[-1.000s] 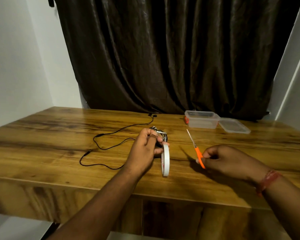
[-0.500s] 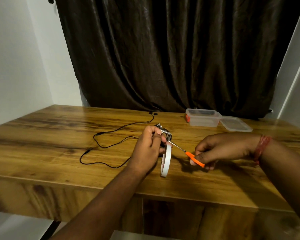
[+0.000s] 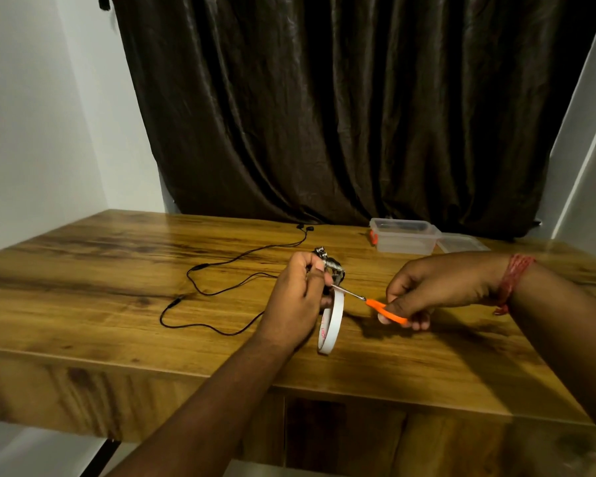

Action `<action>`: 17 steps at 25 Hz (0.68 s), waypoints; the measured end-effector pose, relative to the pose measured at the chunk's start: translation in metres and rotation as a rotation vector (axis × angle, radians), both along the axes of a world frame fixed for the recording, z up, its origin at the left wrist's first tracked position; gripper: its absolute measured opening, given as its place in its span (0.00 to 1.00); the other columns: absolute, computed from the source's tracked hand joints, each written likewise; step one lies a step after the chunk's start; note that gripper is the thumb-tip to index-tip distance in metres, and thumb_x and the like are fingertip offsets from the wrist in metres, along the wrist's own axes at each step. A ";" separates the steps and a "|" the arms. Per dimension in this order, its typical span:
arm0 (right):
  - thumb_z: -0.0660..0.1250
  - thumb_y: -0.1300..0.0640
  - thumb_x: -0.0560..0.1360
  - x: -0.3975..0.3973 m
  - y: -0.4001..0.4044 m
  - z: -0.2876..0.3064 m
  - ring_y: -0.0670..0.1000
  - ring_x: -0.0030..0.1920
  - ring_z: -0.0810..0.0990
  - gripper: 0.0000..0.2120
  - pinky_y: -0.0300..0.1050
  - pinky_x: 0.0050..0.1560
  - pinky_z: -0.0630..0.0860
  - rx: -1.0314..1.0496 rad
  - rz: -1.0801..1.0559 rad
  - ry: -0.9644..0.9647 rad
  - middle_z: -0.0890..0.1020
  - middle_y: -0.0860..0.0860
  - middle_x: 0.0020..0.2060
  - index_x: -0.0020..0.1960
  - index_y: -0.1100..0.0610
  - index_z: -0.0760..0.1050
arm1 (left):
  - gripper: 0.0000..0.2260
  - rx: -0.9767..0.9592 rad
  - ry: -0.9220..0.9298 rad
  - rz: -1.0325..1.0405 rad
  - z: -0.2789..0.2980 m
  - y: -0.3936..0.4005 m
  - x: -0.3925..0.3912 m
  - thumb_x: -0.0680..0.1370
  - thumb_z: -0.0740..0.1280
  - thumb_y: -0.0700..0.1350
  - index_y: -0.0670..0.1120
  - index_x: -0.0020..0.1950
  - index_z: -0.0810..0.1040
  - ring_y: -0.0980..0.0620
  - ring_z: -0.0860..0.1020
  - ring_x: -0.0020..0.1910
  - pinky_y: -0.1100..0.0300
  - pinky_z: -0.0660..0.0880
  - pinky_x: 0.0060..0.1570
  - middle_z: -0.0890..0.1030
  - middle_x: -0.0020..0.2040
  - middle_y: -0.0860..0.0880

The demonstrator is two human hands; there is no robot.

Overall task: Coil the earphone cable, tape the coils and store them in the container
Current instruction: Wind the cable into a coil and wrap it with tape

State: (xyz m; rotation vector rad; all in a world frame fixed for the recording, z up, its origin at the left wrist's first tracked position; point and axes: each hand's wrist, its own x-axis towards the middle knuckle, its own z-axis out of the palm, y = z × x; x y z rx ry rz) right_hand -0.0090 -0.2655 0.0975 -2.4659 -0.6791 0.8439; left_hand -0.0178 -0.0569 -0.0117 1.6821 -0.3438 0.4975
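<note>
My left hand (image 3: 298, 292) holds a small coil of earphone cable (image 3: 332, 268) wrapped in shiny tape, and a white tape roll (image 3: 331, 321) hangs below it on a strip of tape. My right hand (image 3: 437, 287) grips orange-handled scissors (image 3: 381, 306), whose blades point left and reach the tape just under my left fingers. A second black earphone cable (image 3: 221, 280) lies loose on the wooden table (image 3: 117, 297), its earbuds (image 3: 305, 228) at the far side. The clear plastic container (image 3: 405, 235) stands open at the back right.
The container's clear lid (image 3: 461, 243) lies flat just to its right. A dark curtain (image 3: 341, 115) hangs behind the table, with white walls on both sides. The table's front edge (image 3: 186, 366) is close to me.
My right hand has swung the scissors from pointing up and away to pointing left, bringing the blades to the tape below my left hand. My left hand has stayed in place.
</note>
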 end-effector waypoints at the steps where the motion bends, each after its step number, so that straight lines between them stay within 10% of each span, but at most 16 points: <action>1: 0.69 0.44 0.69 0.001 -0.001 -0.001 0.46 0.40 0.79 0.20 0.42 0.47 0.78 0.003 0.003 0.002 0.81 0.50 0.39 0.53 0.58 0.83 | 0.06 -0.004 0.001 -0.001 -0.001 0.000 0.000 0.84 0.57 0.45 0.53 0.52 0.71 0.46 0.82 0.48 0.54 0.82 0.45 0.80 0.48 0.48; 13: 0.66 0.55 0.79 0.007 -0.038 -0.018 0.46 0.39 0.81 0.07 0.41 0.43 0.78 0.070 -0.025 0.001 0.83 0.48 0.36 0.46 0.52 0.83 | 0.07 -0.086 0.033 0.006 -0.002 0.000 0.004 0.83 0.57 0.50 0.59 0.49 0.73 0.45 0.84 0.47 0.40 0.82 0.47 0.80 0.47 0.47; 17: 0.65 0.46 0.78 0.015 -0.065 -0.028 0.46 0.39 0.81 0.13 0.39 0.40 0.76 -0.355 -0.214 -0.312 0.83 0.49 0.38 0.44 0.53 0.82 | 0.05 -0.096 0.034 0.003 -0.003 0.001 0.004 0.83 0.57 0.49 0.56 0.52 0.72 0.45 0.85 0.47 0.38 0.82 0.46 0.80 0.46 0.47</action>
